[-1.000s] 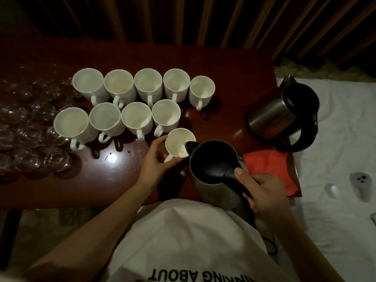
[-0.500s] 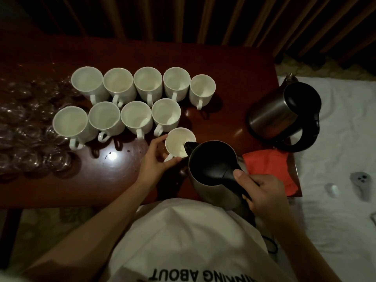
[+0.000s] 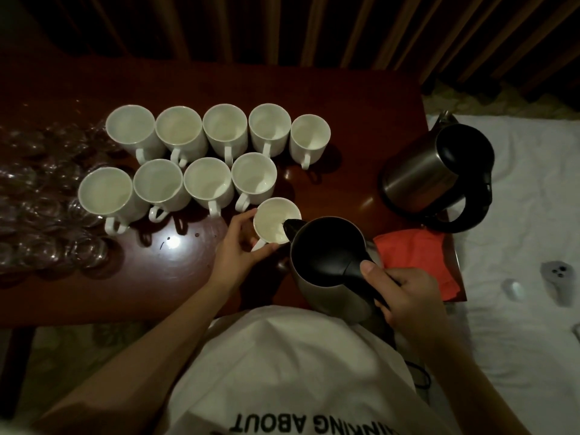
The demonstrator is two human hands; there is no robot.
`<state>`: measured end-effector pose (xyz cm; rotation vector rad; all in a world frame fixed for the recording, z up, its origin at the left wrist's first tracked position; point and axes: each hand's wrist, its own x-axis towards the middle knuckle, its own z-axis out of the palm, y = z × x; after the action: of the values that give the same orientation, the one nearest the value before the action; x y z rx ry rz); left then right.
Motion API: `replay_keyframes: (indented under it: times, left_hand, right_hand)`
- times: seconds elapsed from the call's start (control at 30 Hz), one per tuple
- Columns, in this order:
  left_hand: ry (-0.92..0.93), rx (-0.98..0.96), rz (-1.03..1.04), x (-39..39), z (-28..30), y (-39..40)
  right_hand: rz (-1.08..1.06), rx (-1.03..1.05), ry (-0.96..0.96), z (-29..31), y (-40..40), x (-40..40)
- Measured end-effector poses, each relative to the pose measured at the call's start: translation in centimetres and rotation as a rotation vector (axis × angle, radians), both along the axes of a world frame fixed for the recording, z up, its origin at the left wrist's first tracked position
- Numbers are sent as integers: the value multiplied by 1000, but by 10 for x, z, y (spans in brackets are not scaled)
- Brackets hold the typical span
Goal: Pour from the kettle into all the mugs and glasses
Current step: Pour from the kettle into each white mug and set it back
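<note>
The kettle [image 3: 329, 262] tilts with its spout over the near mug [image 3: 276, 219], right hand [image 3: 405, 296] wrapped around its black handle; left hand [image 3: 241, 246] clasps that mug. Likely heavy and sloshing; the ceramic is brittle, so steady it low on the counter [image 3: 345, 98].

We saw a dim room. Dark curtains [image 3: 282, 29] hung in folds behind a glossy reddish table [image 3: 361, 98], which caught 1 bright glare near its front. A white sheet [image 3: 527, 221] lay to the right, patterned carpet [image 3: 78, 346] below.
</note>
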<state>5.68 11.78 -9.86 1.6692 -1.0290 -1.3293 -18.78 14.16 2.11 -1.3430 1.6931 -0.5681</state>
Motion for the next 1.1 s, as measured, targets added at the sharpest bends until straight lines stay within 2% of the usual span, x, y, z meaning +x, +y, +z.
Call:
replay_keyframes:
  times: [0.5, 1.1]
  left_hand:
    - [61, 17, 7, 1, 1, 0]
    - [38, -1, 1, 0, 2, -1]
  right_hand:
    - [-2, 19, 22, 3, 0, 3]
    - [14, 32, 31, 3, 0, 1]
